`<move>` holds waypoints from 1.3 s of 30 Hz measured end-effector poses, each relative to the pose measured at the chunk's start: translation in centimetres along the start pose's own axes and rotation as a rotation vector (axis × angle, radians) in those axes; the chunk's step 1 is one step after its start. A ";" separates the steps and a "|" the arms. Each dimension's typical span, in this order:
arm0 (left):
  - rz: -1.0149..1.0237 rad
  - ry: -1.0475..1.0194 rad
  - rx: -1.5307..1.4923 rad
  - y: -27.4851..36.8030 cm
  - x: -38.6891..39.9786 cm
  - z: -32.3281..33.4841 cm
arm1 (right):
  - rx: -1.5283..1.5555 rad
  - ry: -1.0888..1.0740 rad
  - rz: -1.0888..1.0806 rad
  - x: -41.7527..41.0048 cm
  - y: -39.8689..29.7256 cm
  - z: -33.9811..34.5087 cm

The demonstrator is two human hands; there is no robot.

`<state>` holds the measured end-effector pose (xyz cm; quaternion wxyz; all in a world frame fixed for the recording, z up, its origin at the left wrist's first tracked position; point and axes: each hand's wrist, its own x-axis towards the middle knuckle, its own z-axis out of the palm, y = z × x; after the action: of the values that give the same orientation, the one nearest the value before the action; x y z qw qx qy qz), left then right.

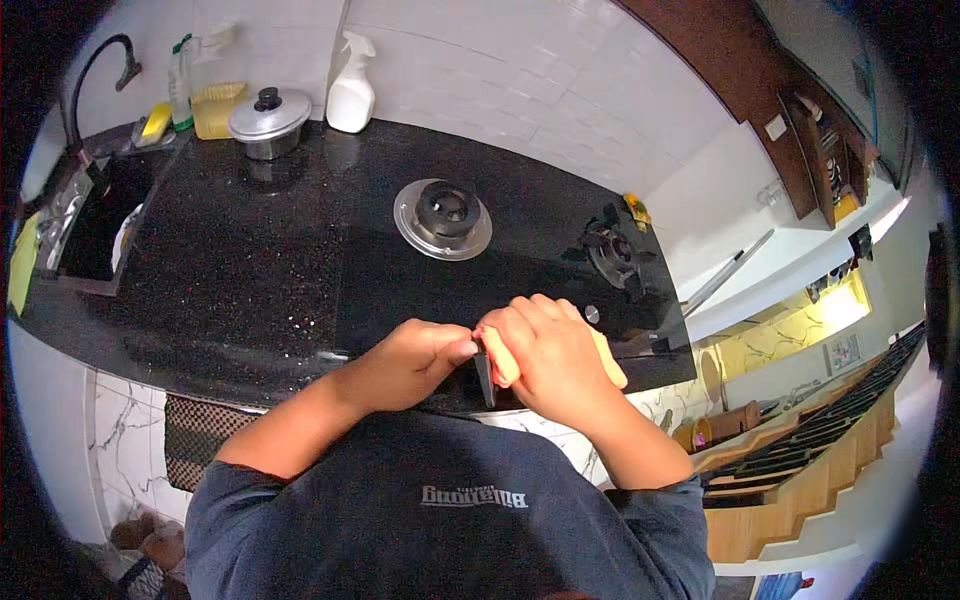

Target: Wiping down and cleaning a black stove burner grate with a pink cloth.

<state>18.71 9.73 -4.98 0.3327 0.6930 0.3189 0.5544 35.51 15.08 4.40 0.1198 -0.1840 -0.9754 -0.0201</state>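
Near the front edge of the black glass cooktop (525, 285), my left hand (416, 360) grips a thin dark piece (486, 379) between thumb and fingers. It is seen nearly edge-on, so its full shape cannot be told. My right hand (551, 356) is closed around a yellow-orange cloth (501, 358), which lies against the right side of the dark piece. Beyond my hands, a round gas burner (446, 214) sits on a shiny metal drip plate (409, 229). A second burner (611, 255) is at the right, with dark supports around it.
A lidded metal pot (268, 124), a white spray bottle (351, 90) and a jug of yellow liquid (217, 105) stand along the back wall. A sink (97, 225) with a black faucet (79, 97) is at the far left. A yellow packet (637, 212) lies at the right rear.
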 end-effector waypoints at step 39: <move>-0.297 -0.021 0.286 2.9 1.8 1.9 | 0.640 0.677 0.567 -10.0 8.1 4.2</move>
<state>21.11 9.33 -1.95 0.3121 0.6843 0.4896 0.4411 46.51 19.40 -2.10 0.4780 -0.3774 -0.7518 0.2527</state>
